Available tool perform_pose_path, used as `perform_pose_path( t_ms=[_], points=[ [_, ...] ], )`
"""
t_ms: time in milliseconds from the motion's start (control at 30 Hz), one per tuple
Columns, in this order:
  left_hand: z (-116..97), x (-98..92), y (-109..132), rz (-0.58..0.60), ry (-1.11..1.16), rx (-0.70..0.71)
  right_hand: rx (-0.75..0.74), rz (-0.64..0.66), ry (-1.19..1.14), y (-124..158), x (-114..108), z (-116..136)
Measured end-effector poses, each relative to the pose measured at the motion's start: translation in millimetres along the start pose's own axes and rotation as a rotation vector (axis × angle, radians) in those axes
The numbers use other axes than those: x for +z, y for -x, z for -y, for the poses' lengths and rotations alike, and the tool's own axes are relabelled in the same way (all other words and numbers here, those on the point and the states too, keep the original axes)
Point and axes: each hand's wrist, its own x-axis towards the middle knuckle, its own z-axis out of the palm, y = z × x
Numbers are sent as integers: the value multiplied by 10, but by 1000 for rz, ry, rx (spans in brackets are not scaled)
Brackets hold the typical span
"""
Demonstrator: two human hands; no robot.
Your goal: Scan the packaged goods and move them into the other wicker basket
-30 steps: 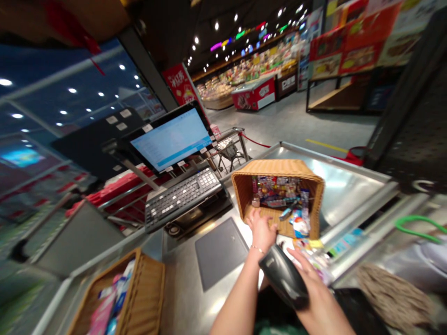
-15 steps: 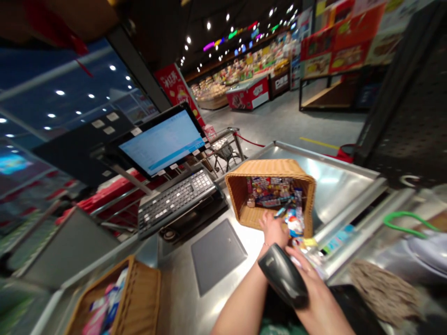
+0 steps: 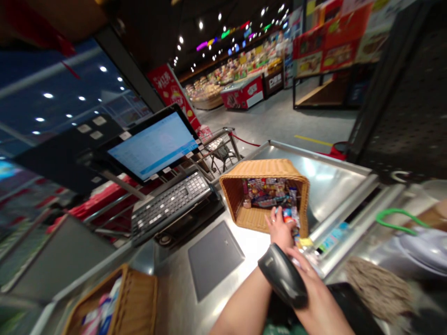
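Left hand [image 3: 281, 231] curled narrow at small packet [image 3: 288, 215], grip unclear, at mouth of wicker basket [image 3: 265, 168], 12 o'clock, tipped on side on steel counter [image 3: 331, 174]; many snacks [image 3: 268, 193] left inside. Right hand [image 3: 316, 293] grips black handheld scanner [image 3: 282, 275]. Second wicker basket [image 3: 139, 302] at 7 o'clock holds goods [image 3: 99, 316].

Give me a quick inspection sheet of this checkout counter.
surface: steel checkout counter, with a grey mat on it.
job's things: wicker basket tipped with its open top toward the person, holding colourful packets.
clutter: loose packets beside the basket; second wicker basket at the counter's near edge.
hands: left hand at the basket's mouth, touching packets; right hand gripping a black handheld scanner.
cables: nothing seen.
surroundings: monitor, keyboard, shop aisle with stocked shelves.
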Motion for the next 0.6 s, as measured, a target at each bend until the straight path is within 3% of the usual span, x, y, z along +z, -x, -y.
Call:
perform_pose_path(
  t_ms=[233, 367, 500, 600],
  points=[
    [71, 37, 44, -151, -24, -194, 32, -7, -36, -15, 33, -37],
    [107, 69, 40, -189, -58, -227, 35, 6, -24, -28, 1, 0],
    [159, 98, 27, -179, -43, -263, 50, 29, -23, -48, -60, 66],
    [164, 34, 48, -115, -14, -272, 68, -39, -96, -62, -101, 105]
  ],
)
